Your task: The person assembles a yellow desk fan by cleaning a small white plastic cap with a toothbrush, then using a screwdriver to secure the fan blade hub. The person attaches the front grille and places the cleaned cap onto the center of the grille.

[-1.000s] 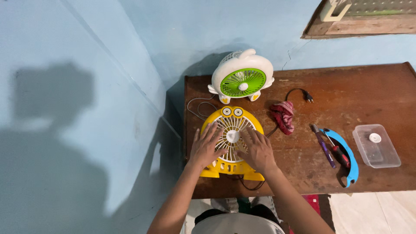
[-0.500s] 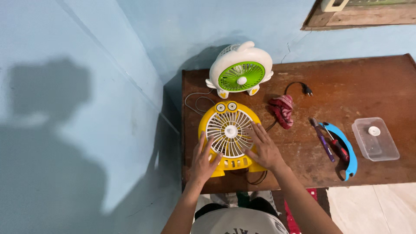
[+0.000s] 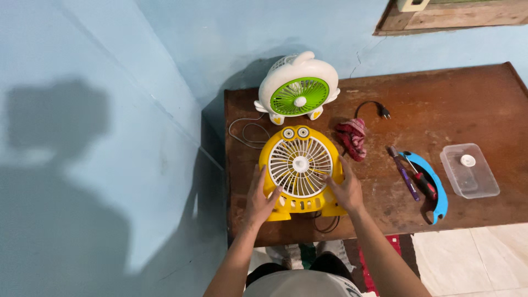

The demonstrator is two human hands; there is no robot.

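Yellow fan [image 3: 301, 165] between flat hands

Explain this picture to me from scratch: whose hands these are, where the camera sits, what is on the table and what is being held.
There is no machine here. A person wears a camera on the head, so the one view looks down over their own arms at a brown wooden table pushed against a blue wall.

The left hand and the right hand press against the two sides of a yellow fan with a white grille, which lies on the table. Both hands are open, flat against it rather than closed around it.

Behind it stands a white fan with a green grille. To the right lie a red cloth, a black plug on its cord, a purple-handled tool, a red-handled screwdriver, a curved blue plastic part and a clear plastic box.
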